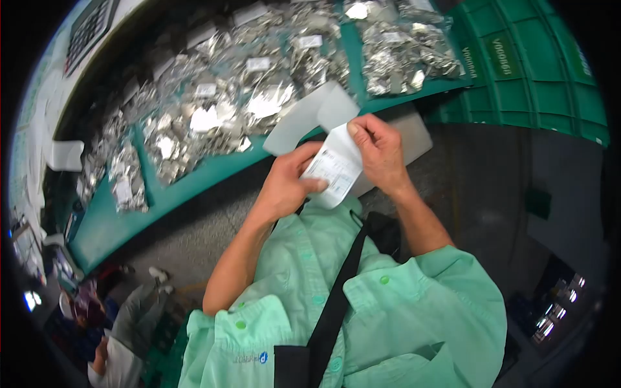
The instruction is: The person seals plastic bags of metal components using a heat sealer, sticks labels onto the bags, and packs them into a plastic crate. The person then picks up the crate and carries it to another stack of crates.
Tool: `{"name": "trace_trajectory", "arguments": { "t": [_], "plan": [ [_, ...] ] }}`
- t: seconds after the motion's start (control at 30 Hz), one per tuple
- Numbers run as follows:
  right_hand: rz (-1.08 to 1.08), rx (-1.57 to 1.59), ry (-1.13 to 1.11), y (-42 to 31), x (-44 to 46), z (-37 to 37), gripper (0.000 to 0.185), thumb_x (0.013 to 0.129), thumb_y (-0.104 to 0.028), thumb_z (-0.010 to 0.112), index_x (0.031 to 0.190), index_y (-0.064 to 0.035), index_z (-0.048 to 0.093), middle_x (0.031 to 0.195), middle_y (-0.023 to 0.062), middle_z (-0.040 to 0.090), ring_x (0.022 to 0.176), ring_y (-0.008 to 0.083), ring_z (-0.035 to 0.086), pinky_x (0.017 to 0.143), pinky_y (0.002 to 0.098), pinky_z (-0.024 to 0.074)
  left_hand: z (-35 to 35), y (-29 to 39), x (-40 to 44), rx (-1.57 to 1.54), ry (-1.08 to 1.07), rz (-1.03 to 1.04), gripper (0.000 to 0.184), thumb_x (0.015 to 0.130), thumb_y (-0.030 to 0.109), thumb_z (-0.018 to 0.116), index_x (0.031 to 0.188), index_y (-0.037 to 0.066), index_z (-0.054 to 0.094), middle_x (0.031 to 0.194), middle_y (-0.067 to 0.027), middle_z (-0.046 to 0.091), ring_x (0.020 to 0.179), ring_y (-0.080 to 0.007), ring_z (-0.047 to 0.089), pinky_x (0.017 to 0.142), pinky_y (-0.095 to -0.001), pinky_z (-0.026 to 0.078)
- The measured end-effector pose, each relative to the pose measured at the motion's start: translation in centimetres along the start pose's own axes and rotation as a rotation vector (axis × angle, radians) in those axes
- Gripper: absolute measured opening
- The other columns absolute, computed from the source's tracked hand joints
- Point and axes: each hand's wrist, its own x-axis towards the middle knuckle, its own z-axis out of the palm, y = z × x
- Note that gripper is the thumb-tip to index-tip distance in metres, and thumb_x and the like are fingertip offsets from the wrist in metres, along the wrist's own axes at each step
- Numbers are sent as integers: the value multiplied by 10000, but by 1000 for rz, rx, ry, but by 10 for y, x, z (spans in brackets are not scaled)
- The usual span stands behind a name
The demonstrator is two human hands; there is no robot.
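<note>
Between the two hands: a printed white sheet (pixel 335 169), tilted and slightly bent, held above the wearer's chest near the front edge of a green table.

Left hand (pixel 286 183): thumb across the printed face near its lower part, fingers curled toward the back, clamped on the sheet's left side.

Right hand (pixel 383 154): thumb and forefinger pinched together on the sheet's upper corner, the other fingers bent inward.

Pale strip (pixel 310 111): curled just beyond the sheet, by the table edge; whether the two are joined cannot be told.

Green table (pixel 174 202): clear plastic bags of shiny silver pieces (pixel 207 119) lie across it in rows, several bearing small white labels (pixel 257 64).

Upper right: green ribbed crates (pixel 517 71), marked with pale lettering, stand beside the table's end.

Upper left: a dark keypad (pixel 92 29) rests on a pale surface.

Work clothes: a light green shirt (pixel 401 310) with a small blue logo, crossed by a black strap (pixel 336 294).

Lower left: another person (pixel 123 355), in a pale top and grey trousers, is well apart from the wearer's hands.
</note>
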Motion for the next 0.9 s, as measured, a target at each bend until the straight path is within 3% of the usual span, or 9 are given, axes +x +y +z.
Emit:
{"name": "trace_trajectory", "arguments": {
  "t": [0.13,0.3,0.33,0.37,0.4,0.5,0.7,0.8,0.9],
  "plan": [
    [176,216,209,40,22,-40,171,966,-121,622,881,23,660,765,-57,573,721,36,490,610,224,428,-7,-6,-2,53,46,-114,541,714,-134,658,1241,-45,576,1088,-92,691,1009,-167,660,917,-309,509],
    [-15,-282,566,87,108,-161,170,943,-123,614,932,35,675,716,4,608,703,69,504,626,280,454,-27,-28,-14,-3,65,-227,487,725,-164,622,1199,-57,586,1055,-105,706,973,-158,668,895,-303,511],
    [-86,-447,603,95,132,-193,191,934,-153,614,934,27,678,724,98,641,674,154,580,647,336,477,-30,-31,-15,-10,78,-247,479,724,-169,624,1189,-59,591,1049,-107,709,965,-156,671,886,-301,516],
    [-273,-644,656,92,154,-216,194,938,-159,593,935,17,672,808,169,649,724,299,635,691,396,493,-32,-34,-16,-14,85,-253,471,726,-172,625,1183,-59,595,1050,-107,710,959,-155,673,880,-299,520],
    [-422,-843,631,94,177,-241,172,945,-146,579,937,0,670,903,174,652,812,389,623,730,446,491,-35,-35,-17,-17,94,-262,463,729,-175,626,1177,-58,598,1050,-107,712,953,-154,676,874,-297,524],
    [-531,-1059,577,109,229,-274,98,919,-120,598,947,-48,659,943,124,656,854,355,608,739,436,481,-39,-40,-13,-35,115,-282,444,743,-173,636,1169,-50,607,1045,-106,719,938,-152,682,862,-295,536],
    [-455,-1158,224,184,206,-255,108,875,-88,618,972,-84,663,1021,72,657,991,320,585,828,442,464,-41,-37,-4,-36,138,-322,434,758,-169,639,1174,-48,607,1050,-108,722,938,-147,685,850,-287,541],
    [-322,-1138,248,182,177,-252,198,887,-122,622,1077,-99,672,1161,72,623,1123,298,547,953,450,420,-43,-34,-3,-60,121,-299,429,763,-167,636,1176,-52,606,1054,-111,721,938,-149,686,850,-285,542],
    [-260,-1270,273,174,181,-245,388,920,-281,615,1264,-102,606,1347,125,524,1270,321,465,1071,473,339,-41,-36,0,-96,128,-283,415,772,-163,636,1172,-55,609,1052,-112,721,935,-151,687,848,-286,544]
  ]
}}
